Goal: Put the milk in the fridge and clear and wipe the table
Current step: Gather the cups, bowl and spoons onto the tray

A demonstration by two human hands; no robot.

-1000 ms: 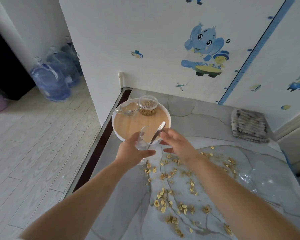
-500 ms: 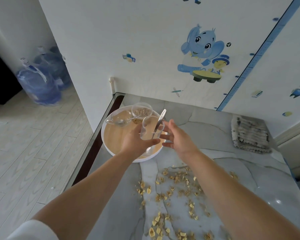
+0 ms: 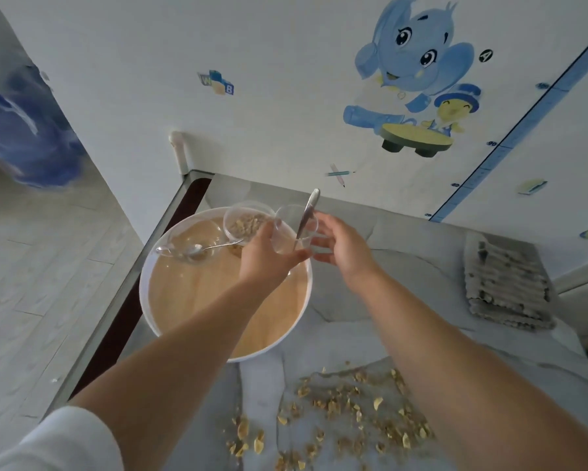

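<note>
Clear glass tumbler [image 3: 294, 232], steel spoon [image 3: 306, 214] standing inside, gripped in my left hand [image 3: 268, 258]; round white-rimmed wooden tray [image 3: 190, 300] just below; right hand [image 3: 340, 248] loose-fingered alongside.

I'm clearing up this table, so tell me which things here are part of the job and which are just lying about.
Part of the job: glass and its spoon, gripped by the left hand; tray; cereal bowl; bowl with spoon; spilled cereal; cloth.

Just lying about: water jugs on the floor; elephant sticker on the wall.
</note>
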